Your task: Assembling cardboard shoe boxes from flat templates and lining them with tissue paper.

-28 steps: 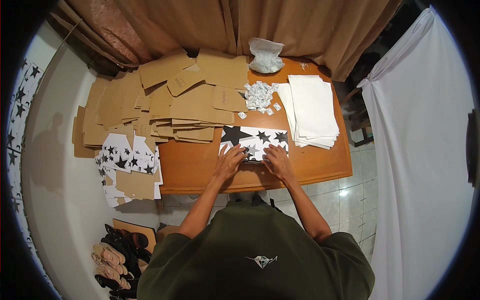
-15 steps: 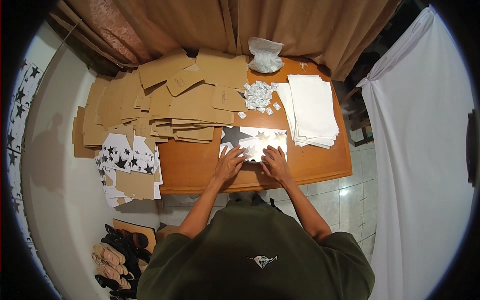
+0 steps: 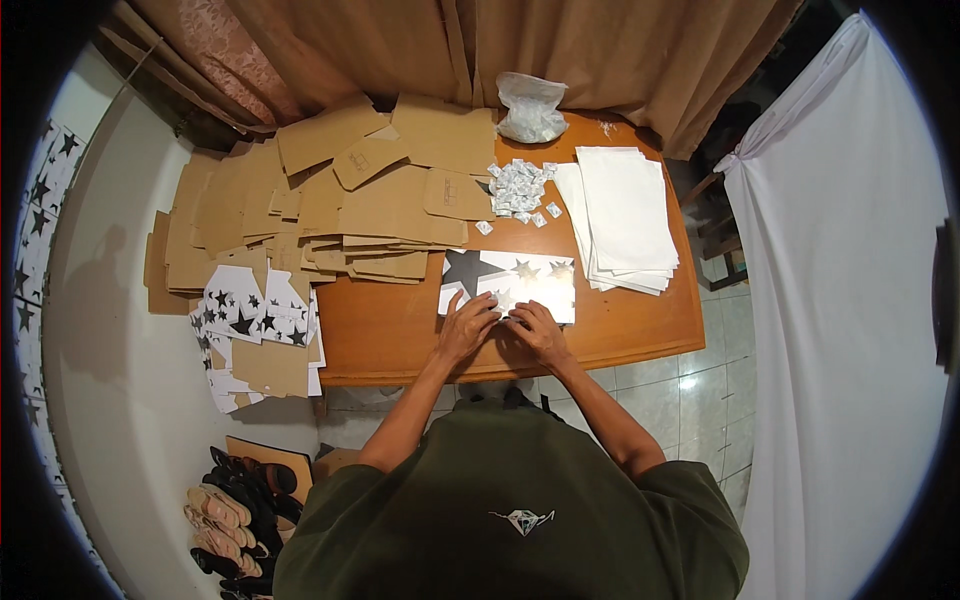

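Hands (image 3: 467, 328), grip impossible to tell, touch a star-patterned box (image 3: 540, 292); a cardboard flat (image 3: 458, 205) bears small printing.

The scene is viewed from the head of the person, by the left one of two wide fisheye cameras, which are worn side by side. The lens is directed steeply downward and somewhat forward. Nearest to it, the green shirt (image 3: 510, 500) is shown at the lower edge; the left hand (image 3: 466, 327) and the right hand (image 3: 540, 330) are seen from above, farther away. The worktop (image 3: 630, 325) is taken in up to the brown curtain (image 3: 400, 50), and straight edges are bent toward the rim.
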`<state>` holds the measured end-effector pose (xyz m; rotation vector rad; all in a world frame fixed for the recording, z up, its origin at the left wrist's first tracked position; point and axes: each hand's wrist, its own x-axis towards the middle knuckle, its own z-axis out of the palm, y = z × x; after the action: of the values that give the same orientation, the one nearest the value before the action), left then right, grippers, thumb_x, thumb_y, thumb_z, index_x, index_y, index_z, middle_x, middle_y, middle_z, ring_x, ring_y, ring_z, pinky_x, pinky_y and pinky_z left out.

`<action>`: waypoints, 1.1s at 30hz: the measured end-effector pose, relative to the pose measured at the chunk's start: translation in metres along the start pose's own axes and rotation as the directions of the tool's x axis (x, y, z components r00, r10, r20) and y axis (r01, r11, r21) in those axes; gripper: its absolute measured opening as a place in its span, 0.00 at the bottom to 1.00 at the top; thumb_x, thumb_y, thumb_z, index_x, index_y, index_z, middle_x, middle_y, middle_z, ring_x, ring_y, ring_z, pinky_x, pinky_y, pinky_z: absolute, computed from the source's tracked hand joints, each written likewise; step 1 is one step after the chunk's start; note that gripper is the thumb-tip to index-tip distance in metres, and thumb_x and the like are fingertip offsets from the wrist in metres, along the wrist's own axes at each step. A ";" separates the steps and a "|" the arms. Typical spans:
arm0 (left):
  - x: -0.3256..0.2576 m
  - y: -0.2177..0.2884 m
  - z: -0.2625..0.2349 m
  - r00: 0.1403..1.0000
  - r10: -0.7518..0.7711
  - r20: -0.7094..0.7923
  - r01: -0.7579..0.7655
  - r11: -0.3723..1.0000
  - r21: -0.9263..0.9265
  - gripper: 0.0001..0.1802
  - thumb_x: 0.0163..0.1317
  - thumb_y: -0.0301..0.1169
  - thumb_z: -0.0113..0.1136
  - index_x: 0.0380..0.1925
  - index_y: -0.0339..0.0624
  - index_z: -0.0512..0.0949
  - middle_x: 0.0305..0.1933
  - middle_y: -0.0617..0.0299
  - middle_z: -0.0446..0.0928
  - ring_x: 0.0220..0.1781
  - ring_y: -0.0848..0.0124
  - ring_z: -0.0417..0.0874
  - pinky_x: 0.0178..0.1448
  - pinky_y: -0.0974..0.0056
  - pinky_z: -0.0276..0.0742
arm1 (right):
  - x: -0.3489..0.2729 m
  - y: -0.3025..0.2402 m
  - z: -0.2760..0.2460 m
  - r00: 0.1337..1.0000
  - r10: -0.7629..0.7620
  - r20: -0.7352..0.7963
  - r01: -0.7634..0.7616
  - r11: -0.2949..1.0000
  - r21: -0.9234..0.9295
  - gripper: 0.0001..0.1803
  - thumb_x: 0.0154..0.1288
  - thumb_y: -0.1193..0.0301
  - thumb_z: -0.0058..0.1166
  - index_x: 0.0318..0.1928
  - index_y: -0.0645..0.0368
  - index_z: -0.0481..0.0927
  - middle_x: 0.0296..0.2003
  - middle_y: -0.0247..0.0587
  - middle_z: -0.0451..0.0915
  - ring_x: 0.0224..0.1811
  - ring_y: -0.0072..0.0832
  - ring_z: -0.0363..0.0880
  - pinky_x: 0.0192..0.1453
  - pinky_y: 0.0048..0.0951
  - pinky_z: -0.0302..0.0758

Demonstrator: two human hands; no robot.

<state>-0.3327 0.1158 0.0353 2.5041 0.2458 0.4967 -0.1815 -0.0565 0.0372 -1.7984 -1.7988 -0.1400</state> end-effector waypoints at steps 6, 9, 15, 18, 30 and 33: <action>-0.002 0.000 -0.001 0.999 0.032 -0.029 -0.032 0.999 0.006 0.10 0.58 0.29 0.71 0.41 0.46 0.87 0.56 0.62 0.82 0.70 0.65 0.76 0.77 0.41 0.54 | -0.005 0.006 0.010 0.998 -0.063 0.004 0.063 0.995 -0.081 0.26 0.49 0.73 0.66 0.52 0.58 0.82 0.54 0.43 0.79 0.63 0.42 0.76 0.69 0.50 0.71; 0.003 0.010 -0.005 1.000 0.020 -0.008 -0.020 1.000 -0.006 0.10 0.58 0.30 0.72 0.41 0.46 0.87 0.55 0.63 0.82 0.69 0.65 0.76 0.76 0.41 0.54 | -0.011 0.009 0.013 0.998 -0.056 -0.003 0.056 0.994 -0.094 0.26 0.48 0.73 0.67 0.52 0.59 0.82 0.53 0.43 0.80 0.63 0.42 0.76 0.70 0.50 0.71; 0.000 0.008 0.002 0.999 0.036 -0.038 -0.033 0.997 0.063 0.10 0.58 0.29 0.71 0.41 0.46 0.87 0.54 0.63 0.82 0.68 0.65 0.76 0.75 0.40 0.55 | -0.010 0.005 0.016 0.999 -0.042 -0.024 0.039 0.995 -0.094 0.25 0.47 0.73 0.68 0.51 0.58 0.84 0.53 0.40 0.81 0.63 0.39 0.77 0.71 0.49 0.72; 0.000 0.007 0.004 0.998 0.033 -0.046 -0.031 0.999 0.044 0.09 0.59 0.29 0.71 0.40 0.46 0.87 0.52 0.63 0.83 0.67 0.65 0.78 0.75 0.40 0.56 | -0.012 0.005 0.017 0.999 -0.019 -0.032 0.016 0.995 -0.094 0.25 0.46 0.75 0.68 0.49 0.59 0.84 0.53 0.40 0.83 0.62 0.39 0.78 0.72 0.48 0.72; 0.001 0.005 0.007 0.997 0.053 -0.063 -0.051 0.998 0.036 0.05 0.60 0.30 0.70 0.36 0.47 0.87 0.50 0.66 0.85 0.64 0.67 0.79 0.74 0.40 0.56 | -0.014 0.005 0.016 0.998 0.003 -0.066 -0.007 0.998 -0.063 0.22 0.43 0.78 0.68 0.44 0.61 0.85 0.51 0.40 0.85 0.61 0.39 0.81 0.70 0.45 0.75; -0.002 0.003 0.010 0.997 0.025 -0.072 -0.023 0.999 0.028 0.05 0.60 0.30 0.70 0.36 0.46 0.87 0.49 0.65 0.85 0.63 0.66 0.80 0.74 0.40 0.56 | -0.009 0.004 0.015 0.997 0.030 -0.072 -0.031 0.999 -0.021 0.19 0.48 0.79 0.68 0.44 0.61 0.84 0.48 0.42 0.85 0.56 0.41 0.83 0.66 0.45 0.78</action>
<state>-0.3301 0.1078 0.0281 2.5209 0.2526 0.5989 -0.1838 -0.0572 0.0195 -1.8125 -1.7256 -0.2105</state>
